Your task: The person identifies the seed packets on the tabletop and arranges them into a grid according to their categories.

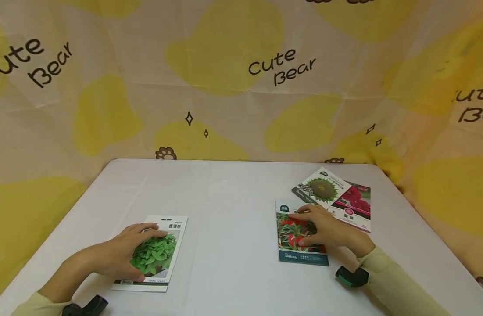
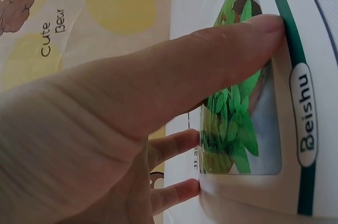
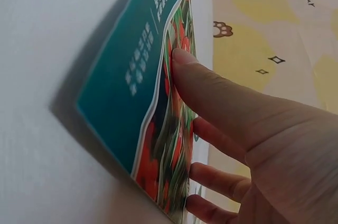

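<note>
On the left of the table, a white seed packet [image 1: 177, 250] with a green leafy plant picture lies flat. My left hand [image 1: 127, 248] rests on it with fingers spread. In the left wrist view its thumb [image 2: 232, 49] lies across the picture near the Beishu label. To the right lies a seed packet [image 1: 300, 256] with red peppers and a teal lower band. My right hand [image 1: 324, 226] touches its face, thumb [image 3: 206, 76] and fingers apart. One corner of this packet casts a shadow in the right wrist view.
Behind the right hand, a sunflower seed packet [image 1: 322, 188] overlaps a packet with magenta flowers [image 1: 355, 199]. All lie on a white table [image 1: 225, 245]. A yellow-patterned cloth [image 1: 225, 109] hangs along the table's far edge and sides.
</note>
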{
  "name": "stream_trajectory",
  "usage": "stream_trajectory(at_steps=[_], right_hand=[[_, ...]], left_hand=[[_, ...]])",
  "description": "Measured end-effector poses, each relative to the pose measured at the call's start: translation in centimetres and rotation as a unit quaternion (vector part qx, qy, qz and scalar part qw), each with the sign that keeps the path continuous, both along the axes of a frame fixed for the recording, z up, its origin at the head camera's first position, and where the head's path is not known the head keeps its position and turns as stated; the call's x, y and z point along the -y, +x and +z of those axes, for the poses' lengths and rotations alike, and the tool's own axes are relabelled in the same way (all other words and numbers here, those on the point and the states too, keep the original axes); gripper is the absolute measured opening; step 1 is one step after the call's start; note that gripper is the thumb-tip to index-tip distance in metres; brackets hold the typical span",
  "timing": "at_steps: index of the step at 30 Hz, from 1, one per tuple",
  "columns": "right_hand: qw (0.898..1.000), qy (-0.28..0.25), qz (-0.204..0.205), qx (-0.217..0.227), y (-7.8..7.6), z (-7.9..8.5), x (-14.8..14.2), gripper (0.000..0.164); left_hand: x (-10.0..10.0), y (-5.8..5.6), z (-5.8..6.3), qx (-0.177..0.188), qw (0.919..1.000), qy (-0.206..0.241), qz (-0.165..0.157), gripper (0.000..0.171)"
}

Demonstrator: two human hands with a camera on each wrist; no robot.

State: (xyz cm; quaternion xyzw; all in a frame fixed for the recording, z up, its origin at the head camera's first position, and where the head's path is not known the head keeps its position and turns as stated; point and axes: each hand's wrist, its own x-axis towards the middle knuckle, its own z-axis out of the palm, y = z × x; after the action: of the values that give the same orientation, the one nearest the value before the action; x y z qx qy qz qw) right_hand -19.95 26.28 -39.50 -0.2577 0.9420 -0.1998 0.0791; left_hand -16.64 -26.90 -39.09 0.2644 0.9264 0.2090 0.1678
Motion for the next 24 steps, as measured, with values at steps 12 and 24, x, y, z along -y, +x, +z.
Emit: stream_trajectory(at_steps=[12,24], right_hand=[[1.000,0.021,0.010,-0.002,0.6,-0.2,1.2,0.072],[0.999,0.022,0.033,0.011,0.9,-0.1,2.6,0.077]], left_hand=[[0.1,0.0,0.0,0.000,0.9999,-0.012,0.004,0.095],[0.2,-0.1,0.1,0.005,0.9999,-0.009,0.000,0.095]])
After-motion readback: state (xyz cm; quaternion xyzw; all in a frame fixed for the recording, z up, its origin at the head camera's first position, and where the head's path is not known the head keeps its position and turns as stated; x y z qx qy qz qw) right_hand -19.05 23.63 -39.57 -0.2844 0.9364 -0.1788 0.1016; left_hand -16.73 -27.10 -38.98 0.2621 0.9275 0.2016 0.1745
